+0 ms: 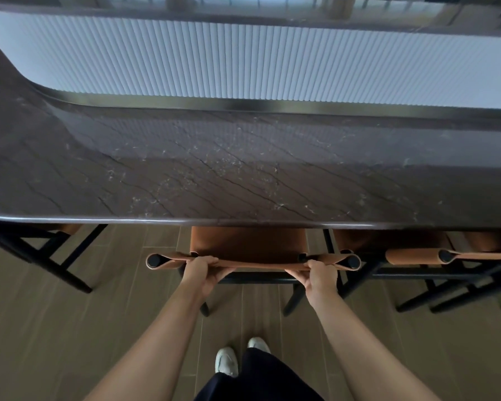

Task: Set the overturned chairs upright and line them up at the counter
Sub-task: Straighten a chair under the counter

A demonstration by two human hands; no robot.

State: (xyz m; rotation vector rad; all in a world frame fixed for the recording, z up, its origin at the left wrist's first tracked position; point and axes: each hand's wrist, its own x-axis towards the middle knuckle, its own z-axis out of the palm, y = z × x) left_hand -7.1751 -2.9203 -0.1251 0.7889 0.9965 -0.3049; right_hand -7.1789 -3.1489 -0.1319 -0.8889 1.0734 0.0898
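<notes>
A chair [248, 241] with a tan leather seat and back on a black frame stands upright, its seat tucked partly under the dark stone counter [243, 175]. My left hand [203, 270] grips the leather top edge of the backrest near its left end. My right hand [318, 274] grips the same edge near its right end. A second tan chair [417, 256] stands upright just to the right, also under the counter. At the left, a third chair [55, 250] shows only its black legs and a sliver of tan seat.
The counter's front edge runs across the whole view above the chairs. Behind it rises a white ribbed panel [243, 59]. Brown plank floor [99, 328] lies below me, with my white shoes [227, 361] behind the middle chair.
</notes>
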